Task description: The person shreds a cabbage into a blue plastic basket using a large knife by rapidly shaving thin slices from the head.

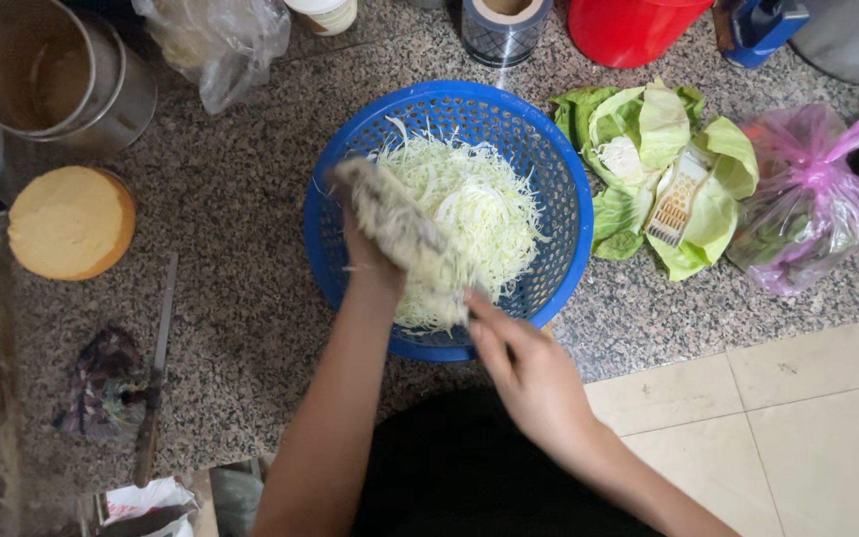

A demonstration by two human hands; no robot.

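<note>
A blue plastic basket [559, 159] stands on the speckled stone counter, and a heap of shredded cabbage [479, 204] lies in it. My left hand [365, 261] holds a long flat grater board [398, 227], coated with cabbage shreds, tilted over the basket. My right hand [524, 370] comes in from the lower right. Its fingers are closed together on the board's lower end, at the basket's near rim. Motion blurs the board.
Loose cabbage leaves [648, 129] with a small white grater [676, 199] lie right of the basket, beside a pink plastic bag [807, 199]. At left are a metal pot [42, 75], a round yellow block [70, 221], a knife [156, 378] and a dark cloth [101, 383]. A red tub [628, 30] stands behind.
</note>
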